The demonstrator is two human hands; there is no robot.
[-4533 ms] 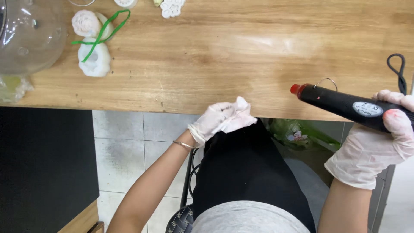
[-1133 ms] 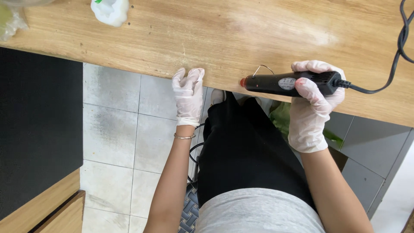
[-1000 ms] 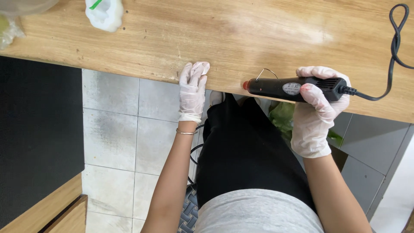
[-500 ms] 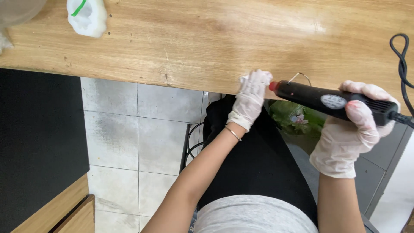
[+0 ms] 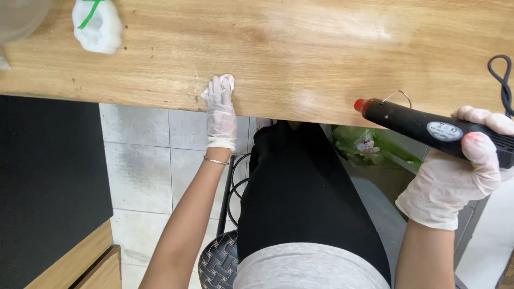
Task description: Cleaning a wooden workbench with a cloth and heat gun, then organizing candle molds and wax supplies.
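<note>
My right hand (image 5: 463,171), in a white glove, grips a black glue gun (image 5: 428,127) with a red tip that points left along the near edge of the wooden table (image 5: 300,48). The gun's black cord (image 5: 502,80) loops at the right edge. My left hand (image 5: 220,109), also gloved, rests on the table's near edge with its fingers bunched together; I cannot make out anything in it. A thin bracelet circles that wrist.
A white moulded piece with a green strap (image 5: 96,24) lies at the table's far left, beside a clear dome (image 5: 19,18). Below the table are grey floor tiles (image 5: 144,160), a woven stool seat (image 5: 217,265), a green bag (image 5: 369,147) and a wooden unit (image 5: 80,262).
My left hand slid left along the table edge, away from the glue gun's tip. My right hand and the gun shifted right and tilted slightly.
</note>
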